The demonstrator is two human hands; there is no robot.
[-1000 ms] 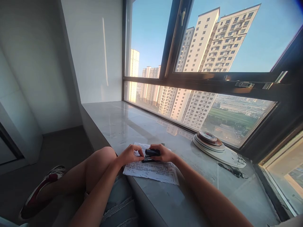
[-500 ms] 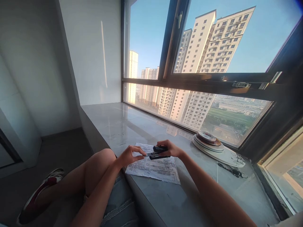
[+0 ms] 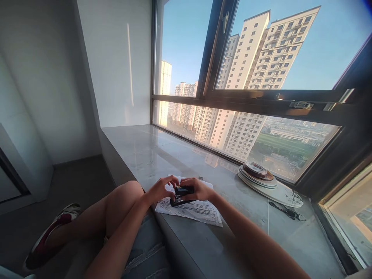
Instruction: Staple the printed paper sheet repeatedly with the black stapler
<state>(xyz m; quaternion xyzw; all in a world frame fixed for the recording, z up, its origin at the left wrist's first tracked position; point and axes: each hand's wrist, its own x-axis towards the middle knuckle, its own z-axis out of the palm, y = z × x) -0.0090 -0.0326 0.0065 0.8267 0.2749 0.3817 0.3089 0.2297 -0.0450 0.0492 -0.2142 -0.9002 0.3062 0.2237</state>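
A black stapler (image 3: 183,190) is held low over a printed sheet of paper (image 3: 200,215), its jaws apart. My right hand (image 3: 199,188) is wrapped round it from the right, fingers over its top. At the stapler's left end is my left hand (image 3: 161,188), with curled fingers and the thumb at the stapler's side; the exact contact of its fingertips is partly hidden. The paper lies creased on the sill under both hands. Just beyond the paper's far edge rests a small grey metallic piece (image 3: 200,178), too small to make out well.
The grey stone sill (image 3: 136,149) runs along the window (image 3: 180,99). To the right stands a stack of plates (image 3: 257,176) on the sill, with a bunch of keys (image 3: 287,211) in front of it. My bent knee (image 3: 128,193) touches the sill's near edge.
Both hands have moved closer together, and the stapler has shifted left and nearer. The silver part my left hand pinched no longer shows. The small grey piece beyond the paper has come into view.
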